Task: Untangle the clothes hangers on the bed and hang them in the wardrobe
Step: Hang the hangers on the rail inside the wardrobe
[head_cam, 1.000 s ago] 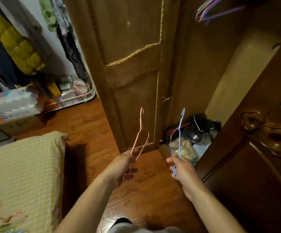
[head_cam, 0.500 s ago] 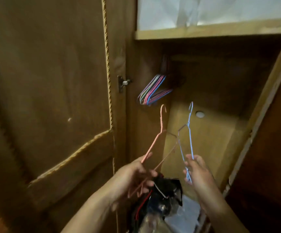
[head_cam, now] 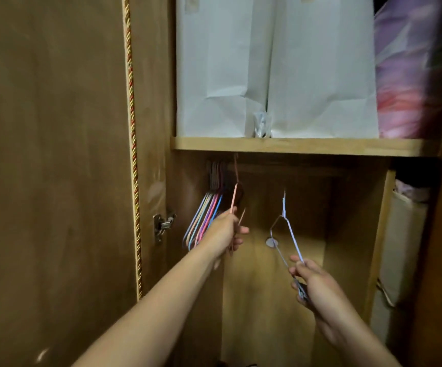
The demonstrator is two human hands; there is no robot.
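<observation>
Wooden wardrobe [head_cam: 55, 154] (shelf [head_cam: 304, 147] above)

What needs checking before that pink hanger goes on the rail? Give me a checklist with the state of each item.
1. Left hand grips the pink hanger: ok.
2. Pink hanger's hook is up at the rail: ok; whether it is over it: cannot tell, too dark.
3. Room on the rail right of the hung hangers: ok, that stretch looks bare.
4. Right hand holds the blue hanger apart from the pink one: ok.
5. Blue hanger's hook is below the rail, not yet hung: not ok.
6. The shelf edge above leaves room to lift a hook over: cannot tell.
</observation>
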